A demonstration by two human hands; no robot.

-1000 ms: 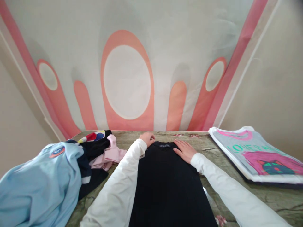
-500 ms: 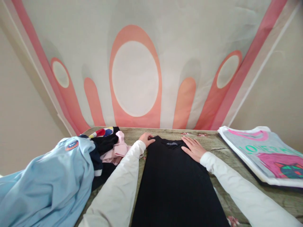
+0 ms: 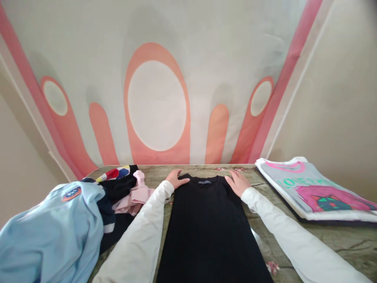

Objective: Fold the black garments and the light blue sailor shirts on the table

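A black shirt [image 3: 207, 228] lies on the wood-patterned table, its neckline with a small printed label facing the wall and its sides running straight toward me. At its far left corner rests my left hand [image 3: 176, 179], open, with the thumb on the fabric and the fingers just beyond the edge. My right hand [image 3: 238, 182] is at the far right corner, also open, thumb against the shirt's edge and fingers stretched out past it. White sleeves cover both my arms.
Left of me lies a loose heap with a light blue garment [image 3: 55, 232], a pink garment [image 3: 134, 198] and dark clothes. At right is a stack of folded shirts [image 3: 312, 188], a grey printed one on top. The wall [image 3: 218, 39] rises behind the table [image 3: 332, 251].
My right hand has slid outward from beside the neckline to the shirt's right corner. My left fingers have straightened somewhat. The whole view has shifted a little, so things appear further left.
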